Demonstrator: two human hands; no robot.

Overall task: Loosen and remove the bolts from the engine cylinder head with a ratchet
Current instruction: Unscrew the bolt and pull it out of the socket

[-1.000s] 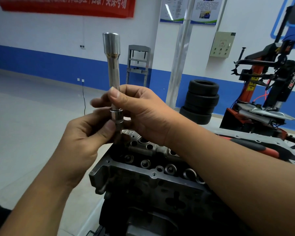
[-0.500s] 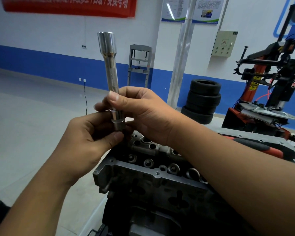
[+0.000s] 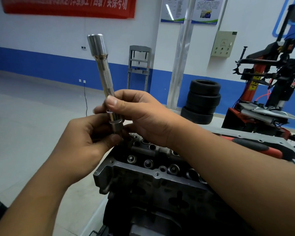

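Observation:
A long chrome extension bar [image 3: 103, 72] stands nearly upright in front of me, its wide end on top and leaning slightly left. My right hand [image 3: 140, 116] grips its lower shaft, thumb against the metal. A short socket [image 3: 116, 127] sits on the bar's bottom end, and my left hand [image 3: 89, 138] pinches it from below with thumb and fingers. The grey engine cylinder head [image 3: 143, 178] lies beneath both hands, with round bores along its top. A red and black tool handle [image 3: 255, 147], possibly the ratchet, rests on the grey plate behind my right forearm.
A stack of black tyres [image 3: 201, 101] stands on the floor behind the engine. A red tyre-changing machine [image 3: 271, 86] fills the right side. A shiny pillar [image 3: 180, 62] and a grey press frame [image 3: 138, 68] stand by the blue and white wall.
The bar has tilted a little to the left and the socket sits lower in view, more exposed. My left thumb has slid down under the socket.

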